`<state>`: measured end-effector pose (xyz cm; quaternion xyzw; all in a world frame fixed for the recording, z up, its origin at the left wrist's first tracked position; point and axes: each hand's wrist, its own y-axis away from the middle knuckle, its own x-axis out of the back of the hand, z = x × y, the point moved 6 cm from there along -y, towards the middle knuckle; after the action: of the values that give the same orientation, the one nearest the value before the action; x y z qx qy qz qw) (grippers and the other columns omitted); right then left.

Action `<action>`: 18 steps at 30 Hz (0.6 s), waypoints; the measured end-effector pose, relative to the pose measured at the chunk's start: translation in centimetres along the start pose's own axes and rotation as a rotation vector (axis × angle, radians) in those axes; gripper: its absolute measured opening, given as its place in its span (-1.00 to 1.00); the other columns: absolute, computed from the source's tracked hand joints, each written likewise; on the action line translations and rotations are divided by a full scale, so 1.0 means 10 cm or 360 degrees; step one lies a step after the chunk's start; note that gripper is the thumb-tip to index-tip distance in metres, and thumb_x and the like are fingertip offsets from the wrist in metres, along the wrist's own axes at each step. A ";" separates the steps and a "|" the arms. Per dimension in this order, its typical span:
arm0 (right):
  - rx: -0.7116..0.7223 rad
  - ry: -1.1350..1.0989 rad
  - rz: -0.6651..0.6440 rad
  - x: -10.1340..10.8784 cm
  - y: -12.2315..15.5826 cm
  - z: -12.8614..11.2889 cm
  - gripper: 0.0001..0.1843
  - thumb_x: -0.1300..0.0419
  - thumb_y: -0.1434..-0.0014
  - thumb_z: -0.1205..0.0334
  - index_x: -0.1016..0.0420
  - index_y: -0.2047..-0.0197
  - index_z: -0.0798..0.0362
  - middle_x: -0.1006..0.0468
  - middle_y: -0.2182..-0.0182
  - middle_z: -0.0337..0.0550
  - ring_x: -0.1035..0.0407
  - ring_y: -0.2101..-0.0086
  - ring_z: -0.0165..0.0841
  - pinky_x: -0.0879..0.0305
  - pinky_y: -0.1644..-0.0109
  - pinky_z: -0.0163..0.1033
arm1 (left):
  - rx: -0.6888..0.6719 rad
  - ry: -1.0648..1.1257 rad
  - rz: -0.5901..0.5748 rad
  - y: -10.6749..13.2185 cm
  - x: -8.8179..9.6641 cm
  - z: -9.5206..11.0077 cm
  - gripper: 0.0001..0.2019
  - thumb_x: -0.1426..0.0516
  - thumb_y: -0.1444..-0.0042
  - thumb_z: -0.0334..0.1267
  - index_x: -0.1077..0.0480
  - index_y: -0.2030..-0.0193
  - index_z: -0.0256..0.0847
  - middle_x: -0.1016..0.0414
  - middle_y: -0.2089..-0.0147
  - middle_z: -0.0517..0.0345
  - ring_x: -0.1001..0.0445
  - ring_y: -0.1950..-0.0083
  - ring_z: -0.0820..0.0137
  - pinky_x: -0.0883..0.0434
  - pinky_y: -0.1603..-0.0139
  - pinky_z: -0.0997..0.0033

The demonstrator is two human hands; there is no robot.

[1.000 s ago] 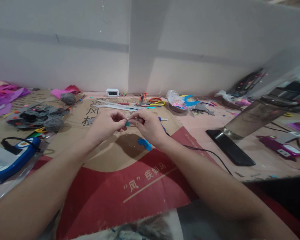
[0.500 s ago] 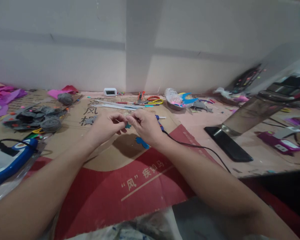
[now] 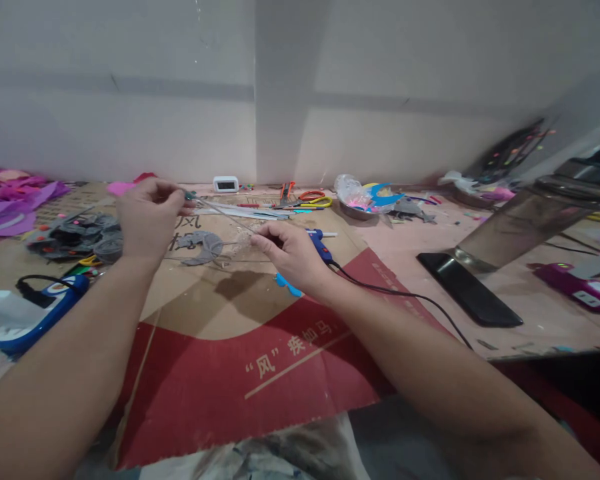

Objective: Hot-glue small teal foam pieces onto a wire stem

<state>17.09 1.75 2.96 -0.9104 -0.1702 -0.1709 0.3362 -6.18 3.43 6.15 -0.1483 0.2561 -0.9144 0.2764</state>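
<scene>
My left hand (image 3: 153,213) is raised over the cardboard, its fingers closed on a small teal piece (image 3: 189,195). A thin grey strand (image 3: 225,215) runs straight from there to my right hand (image 3: 290,250), whose thumb and fingers pinch its other end. Whether the strand is yarn or wire I cannot tell. Below the hands, a grey felt-like crescent (image 3: 210,248) lies on the cardboard sheet (image 3: 220,387). A bright blue cut-out (image 3: 287,285) rests just under my right hand, and a blue glue gun (image 3: 320,245) is partly hidden behind it.
Scissors (image 3: 315,200), a white digital clock (image 3: 225,184) and a metal bowl (image 3: 355,208) stand along the wall. Grey yarn and scraps (image 3: 75,237) lie at left beside a blue-edged device (image 3: 45,313). A black lamp-like stand (image 3: 470,290) and a black cord (image 3: 405,293) are at right.
My hands were close together; now my left hand has moved up and left with the teal piece. The strand between them has come into view, as has the grey crescent.
</scene>
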 end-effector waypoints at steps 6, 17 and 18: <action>-0.0076 -0.0610 -0.0102 -0.01 0.04 -0.19 -0.74 -0.17 -0.25 0.04 -0.43 0.34 0.06 -0.24 0.55 -0.36 -0.10 0.52 -0.53 -0.08 0.44 -0.36 | 0.0220 0.0298 0.0289 -0.18 0.21 -0.26 -0.93 -0.13 -0.09 -0.51 -0.33 0.34 -0.32 -0.39 0.58 0.36 -0.50 0.48 0.53 -0.47 0.42 0.53; 0.0062 -0.1101 -0.0397 0.29 0.27 -0.87 -0.78 -0.15 -0.28 0.07 -0.50 0.25 0.02 -0.28 0.59 -0.34 -0.13 0.63 -0.53 -0.13 0.59 -0.38 | 0.0344 0.0455 0.0368 -0.12 0.19 -0.38 -0.86 -0.11 -0.03 -0.56 -0.36 0.45 -0.28 -0.40 0.61 0.31 -0.45 0.58 0.53 -0.44 0.50 0.54; 0.0100 -0.1052 -0.0424 0.34 0.29 -0.97 -0.77 -0.16 -0.28 0.06 -0.52 0.25 0.02 -0.33 0.57 -0.31 -0.16 0.62 -0.52 -0.17 0.56 -0.36 | 0.0354 0.0457 0.0370 -0.12 0.19 -0.40 -0.86 -0.11 -0.03 -0.55 -0.36 0.45 -0.27 -0.40 0.61 0.31 -0.46 0.58 0.52 -0.45 0.50 0.54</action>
<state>19.42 -6.14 9.73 -0.8755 -0.3922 0.0959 0.2655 -9.91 4.74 3.80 0.0456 0.2059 -0.9107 0.3552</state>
